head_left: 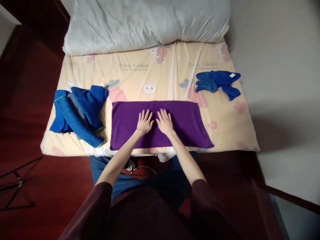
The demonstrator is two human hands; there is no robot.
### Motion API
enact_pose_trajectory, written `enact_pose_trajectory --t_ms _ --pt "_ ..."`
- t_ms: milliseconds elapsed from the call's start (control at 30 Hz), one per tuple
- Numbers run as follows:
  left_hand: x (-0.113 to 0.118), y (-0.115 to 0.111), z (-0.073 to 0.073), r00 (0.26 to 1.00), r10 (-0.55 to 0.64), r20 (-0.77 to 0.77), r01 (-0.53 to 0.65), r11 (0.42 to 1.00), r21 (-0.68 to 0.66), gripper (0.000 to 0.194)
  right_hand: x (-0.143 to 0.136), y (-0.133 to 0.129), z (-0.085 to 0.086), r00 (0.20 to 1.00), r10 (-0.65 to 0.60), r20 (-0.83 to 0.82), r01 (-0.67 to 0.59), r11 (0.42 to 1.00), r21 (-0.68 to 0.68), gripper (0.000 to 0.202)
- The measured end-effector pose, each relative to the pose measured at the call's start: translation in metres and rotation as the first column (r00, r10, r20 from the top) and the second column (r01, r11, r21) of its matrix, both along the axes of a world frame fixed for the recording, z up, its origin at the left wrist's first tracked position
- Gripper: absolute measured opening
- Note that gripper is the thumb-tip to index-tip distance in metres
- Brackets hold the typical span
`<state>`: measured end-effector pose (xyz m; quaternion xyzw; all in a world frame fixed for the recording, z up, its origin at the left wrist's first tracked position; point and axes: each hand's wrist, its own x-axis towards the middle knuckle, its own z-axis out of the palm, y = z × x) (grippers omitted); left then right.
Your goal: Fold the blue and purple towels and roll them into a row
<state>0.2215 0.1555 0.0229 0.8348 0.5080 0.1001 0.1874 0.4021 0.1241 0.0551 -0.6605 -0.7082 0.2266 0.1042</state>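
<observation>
A purple towel (130, 133) lies spread out flat near the front edge of the bed, its right edge slanting outward. My left hand (145, 122) rests palm down on the middle of it, fingers spread. Just to the right, my right hand (165, 122) also lies flat on the cloth with its fingers apart. Neither hand grips anything. Left of the towel is a loose heap of blue cloths (82, 110), some with a light green edge. A crumpled blue cloth (217, 81) with a small white label lies beyond its right end.
The bed's cream sheet (150, 76) has a rabbit and carrot print. A thick white quilt (147, 23) is bunched along the far side. A pale wall (282, 83) borders the right. Black metal stand legs (18, 181) are on the dark red floor at left.
</observation>
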Motion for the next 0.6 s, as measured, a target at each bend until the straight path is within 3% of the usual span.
enact_pose_trajectory --t_ms 100,233,400,600 --pt "0.016 0.025 -0.018 1.0 -0.002 0.006 0.002 1.0 0.002 0.064 -0.023 0.037 -0.021 1.0 0.024 0.011 -0.023 0.999 -0.042 0.063" --pt "0.003 0.056 -0.027 0.999 0.036 0.003 -0.036 0.998 0.053 0.063 -0.015 0.059 -0.038 0.999 0.033 0.043 -0.033 0.999 0.002 0.065" --pt "-0.04 0.088 -0.028 0.976 0.217 0.007 -0.217 0.973 0.08 0.067 0.028 0.069 -0.049 0.999 -0.032 0.035 0.031 0.998 0.048 0.069" --pt "-0.1 0.103 -0.018 0.924 0.382 -0.004 -0.381 0.921 0.081 0.071 0.102 0.074 -0.058 0.979 -0.174 0.104 0.167 0.983 0.07 0.07"
